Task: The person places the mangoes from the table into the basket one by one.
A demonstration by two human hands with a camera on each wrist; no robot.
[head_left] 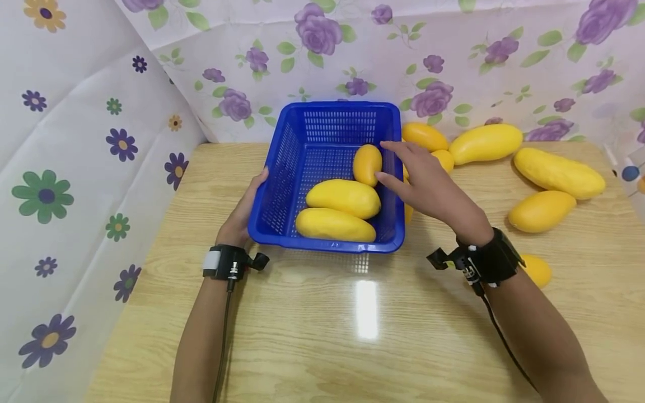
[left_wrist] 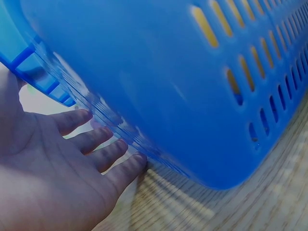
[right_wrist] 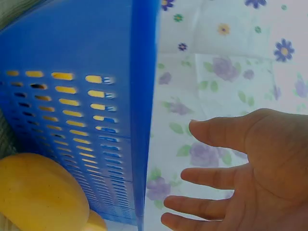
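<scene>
A blue plastic basket [head_left: 327, 244] with slotted walls stands on the wooden table. Inside, two long, papaya-like yellow fruits [head_left: 344, 198] lie side by side along the near wall, and a smaller orange-yellow mango [head_left: 367, 165] lies beyond them at the right. My left hand [head_left: 243, 212] rests against the basket's left side; in the left wrist view its nearly straight fingers [left_wrist: 127, 168] meet the outer wall below the rim. Over the right rim hovers my right hand [head_left: 428, 179], fingers spread beside the mango. The right wrist view shows nothing in that hand's grasp.
Several more yellow fruits lie right of the basket, including a long one [head_left: 486, 143], a lumpy one [head_left: 559, 173] and a mango [head_left: 541, 211]. Another fruit [head_left: 537, 271] is partly behind my right wrist. Flowered sheets [head_left: 322, 67] hang behind and at the left.
</scene>
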